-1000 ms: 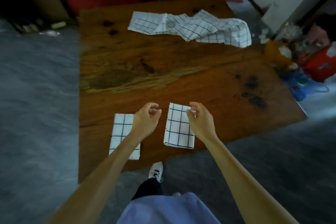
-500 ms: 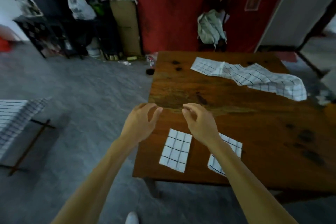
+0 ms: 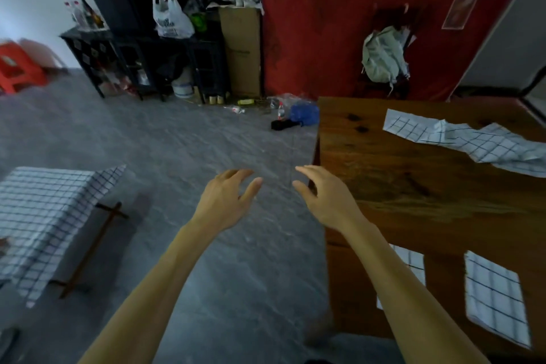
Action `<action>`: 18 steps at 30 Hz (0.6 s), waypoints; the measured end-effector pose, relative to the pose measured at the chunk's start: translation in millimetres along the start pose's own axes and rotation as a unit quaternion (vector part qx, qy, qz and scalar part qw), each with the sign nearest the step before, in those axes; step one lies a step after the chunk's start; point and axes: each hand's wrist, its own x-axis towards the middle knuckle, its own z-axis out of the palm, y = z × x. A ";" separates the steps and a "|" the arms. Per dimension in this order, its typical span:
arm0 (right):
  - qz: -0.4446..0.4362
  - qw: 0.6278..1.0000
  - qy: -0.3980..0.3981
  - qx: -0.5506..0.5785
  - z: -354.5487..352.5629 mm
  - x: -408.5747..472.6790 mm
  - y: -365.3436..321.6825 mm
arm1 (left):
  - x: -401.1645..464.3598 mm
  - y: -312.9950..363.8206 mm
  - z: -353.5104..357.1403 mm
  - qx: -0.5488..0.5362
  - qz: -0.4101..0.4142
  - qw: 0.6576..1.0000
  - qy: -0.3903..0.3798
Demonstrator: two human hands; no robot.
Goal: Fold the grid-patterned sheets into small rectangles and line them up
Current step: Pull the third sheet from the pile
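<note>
Two folded grid-patterned rectangles lie side by side near the front edge of the wooden table [image 3: 413, 174]: one [image 3: 496, 298] in full view, the other [image 3: 413, 266] partly hidden under my right forearm. An unfolded grid sheet [image 3: 472, 142] lies crumpled at the table's far side. More grid-patterned cloth [image 3: 41, 216] is draped over a stand at the left. My left hand [image 3: 227, 201] hovers over the floor, fingers apart and empty. My right hand [image 3: 325, 198] is at the table's left edge, also empty with fingers spread.
Grey floor [image 3: 177, 151] fills the middle. A dark shelf unit [image 3: 141, 53] with bags and bottles and a cardboard box [image 3: 240, 47] stand at the back. Bottles and litter [image 3: 283, 112] lie near the table's far corner. A red stool [image 3: 14, 68] is far left.
The view has swung left, away from the table toward the draped cloth. Both hands have left the folded rectangles and moved left, the left one now beyond the table's edge.
</note>
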 end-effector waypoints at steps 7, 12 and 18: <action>0.051 0.998 0.005 -0.024 22.6 64.7 -10.4 | 75.9 -47.8 -3.4 -0.020 0.026 0.999 -0.031; 0.094 0.995 0.038 -0.014 35.6 136.7 15.9 | 164.3 -58.2 12.8 -0.024 0.059 0.996 -0.062; 0.134 0.988 0.076 0.019 28.5 257.8 67.1 | 310.4 -56.9 26.0 0.000 0.093 0.991 -0.099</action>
